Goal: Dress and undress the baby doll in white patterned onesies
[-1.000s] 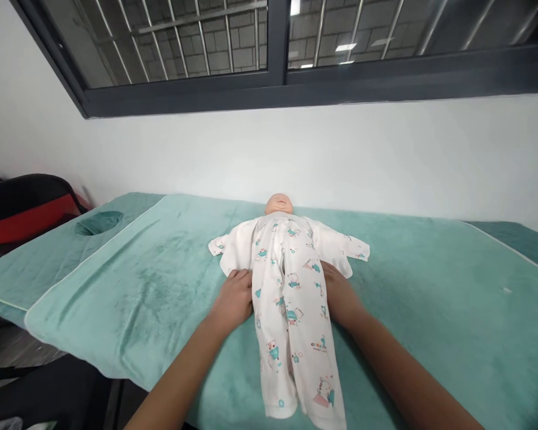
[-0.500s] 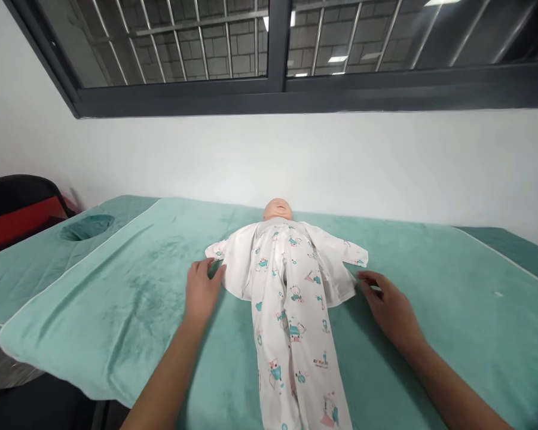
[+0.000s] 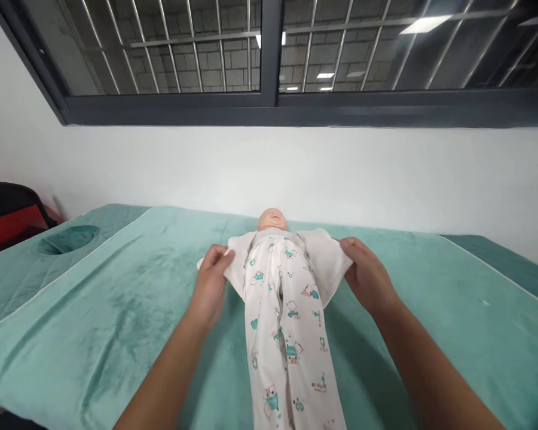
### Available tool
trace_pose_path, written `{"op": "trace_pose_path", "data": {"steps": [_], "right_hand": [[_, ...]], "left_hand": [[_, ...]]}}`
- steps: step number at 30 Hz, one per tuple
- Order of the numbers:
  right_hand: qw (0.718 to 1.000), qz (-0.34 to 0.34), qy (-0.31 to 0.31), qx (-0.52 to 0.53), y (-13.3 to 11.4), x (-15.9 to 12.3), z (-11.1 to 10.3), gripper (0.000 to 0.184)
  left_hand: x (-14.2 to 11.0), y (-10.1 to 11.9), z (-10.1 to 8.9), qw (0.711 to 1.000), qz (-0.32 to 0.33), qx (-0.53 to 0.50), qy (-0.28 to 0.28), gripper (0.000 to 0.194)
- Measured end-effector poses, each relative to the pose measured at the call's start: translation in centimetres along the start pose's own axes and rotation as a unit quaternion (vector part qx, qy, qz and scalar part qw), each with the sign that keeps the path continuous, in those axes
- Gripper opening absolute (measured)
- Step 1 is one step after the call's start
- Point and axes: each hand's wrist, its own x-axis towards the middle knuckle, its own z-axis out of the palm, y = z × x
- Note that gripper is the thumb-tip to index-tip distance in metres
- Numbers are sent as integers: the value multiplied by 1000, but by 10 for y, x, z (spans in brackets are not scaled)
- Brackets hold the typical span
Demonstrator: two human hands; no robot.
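Note:
A baby doll (image 3: 272, 219) lies on the teal bed with only its head showing above the clothes. White baby trousers (image 3: 287, 334) with small teal animal prints are laid lengthwise over its front, the legs running toward me. Beneath them spreads a white baby shirt (image 3: 325, 257). On the left, my left hand (image 3: 210, 280) pinches the shirt's lower corner. The opposite corner is pinched by my right hand (image 3: 368, 273). Both corners are lifted off the bed, and the shirt's sleeves are mostly hidden behind my hands and the raised cloth.
A teal velvety cover (image 3: 130, 310) spreads over the bed. Toward the left end, the bed has a round face hole (image 3: 69, 239). A red and black chair (image 3: 13, 218) stands beyond it. The white wall (image 3: 197, 167) and a dark-framed window (image 3: 269, 110) are behind.
Both hands have closed on the shirt's lower corners and raised them outward and up. The view has tilted up slightly. The doll and trousers stay in place on the bed.

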Motion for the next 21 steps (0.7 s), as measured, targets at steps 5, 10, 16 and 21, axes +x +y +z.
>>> {"op": "trace_pose_path", "data": {"steps": [5, 10, 16, 21], "right_hand": [[934, 14, -322, -156, -23, -1, 22, 23], [960, -33, -69, -270, -5, 44, 37, 37], [841, -13, -48, -539, 18, 102, 96, 33], [833, -37, -66, -548, 32, 117, 101, 24]], "left_hand": [[-18, 22, 25, 923, 27, 182, -339, 19], [34, -1, 30, 973, 53, 196, -110, 20], [119, -39, 59, 942, 43, 328, -53, 22], [129, -44, 64, 934, 52, 346, -67, 19]]}}
